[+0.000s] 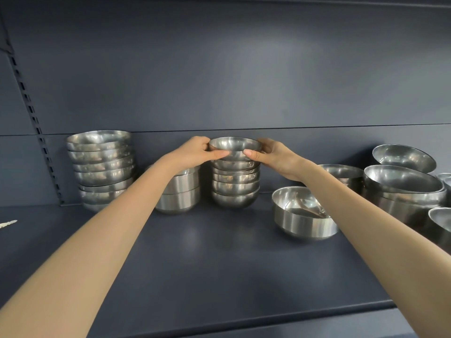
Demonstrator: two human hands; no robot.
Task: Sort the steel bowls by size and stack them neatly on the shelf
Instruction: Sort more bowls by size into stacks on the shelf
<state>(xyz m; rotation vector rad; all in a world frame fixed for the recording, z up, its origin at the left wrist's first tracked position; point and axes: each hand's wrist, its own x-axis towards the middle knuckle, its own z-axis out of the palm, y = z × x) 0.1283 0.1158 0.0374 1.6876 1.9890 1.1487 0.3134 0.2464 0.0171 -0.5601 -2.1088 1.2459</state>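
Head view of a dark shelf [195, 264] holding steel bowls in several groups. The left hand [195, 152] and the right hand [271, 154] each grip the top bowl [235, 145] from opposite sides, with the thumbs pressed on its near wall and the fingers curled round its rim toward the far side. This bowl is upright at the head of the middle stack [235, 189], a column of small round bowls nested mouth-up near the back of the shelf. Whether it is fully seated in the bowl beneath cannot be told. Just left of this column stands a short stack of straight-sided bowls [179, 191], partly hidden by the left forearm. Further left rises a tall stack of wider bowls [102, 167], some of them tilted, beside a slotted upright [31, 111]. To the right and nearer the front, a single straight-sided bowl [303, 215] stands alone with a spoon [308, 208] lying inside. Behind the right forearm another bowl [344, 172] is partly visible. At far right are large nested bowls [402, 186], with a tilted bowl [404, 158] behind them. A small white object [7, 224] lies at the left edge of the shelf.
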